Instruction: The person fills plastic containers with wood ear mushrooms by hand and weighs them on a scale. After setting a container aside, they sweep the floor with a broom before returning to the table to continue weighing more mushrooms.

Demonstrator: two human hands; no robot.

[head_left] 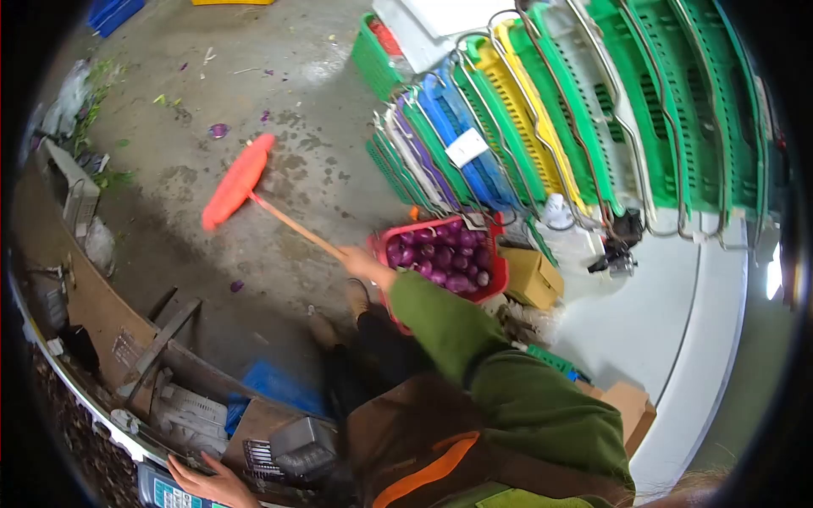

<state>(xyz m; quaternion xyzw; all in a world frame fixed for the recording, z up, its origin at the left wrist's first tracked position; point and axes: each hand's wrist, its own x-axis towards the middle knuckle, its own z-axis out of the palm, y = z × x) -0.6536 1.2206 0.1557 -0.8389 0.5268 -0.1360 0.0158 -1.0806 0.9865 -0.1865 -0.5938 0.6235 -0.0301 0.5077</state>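
My right hand (366, 264), at the end of a green sleeve, is closed around the wooden handle of a broom (235, 182). The broom's wide orange-red head lies over the wet concrete floor, to the left of the hand. Just beyond my right wrist stands a red crate (500, 275) full of purple onions (440, 254). Down at the bottom left, my left hand (212, 487) has its fingers spread and holds nothing. It rests by a digital scale (165, 491) with a keypad, at the counter's edge.
Green, yellow and blue baskets (542, 110) hang in a rack at the upper right. A cardboard box (532, 278) sits beside the onion crate. Purple peel (218, 131) and green scraps litter the floor. A metal container (302, 446) stands on a shelf near my left hand.
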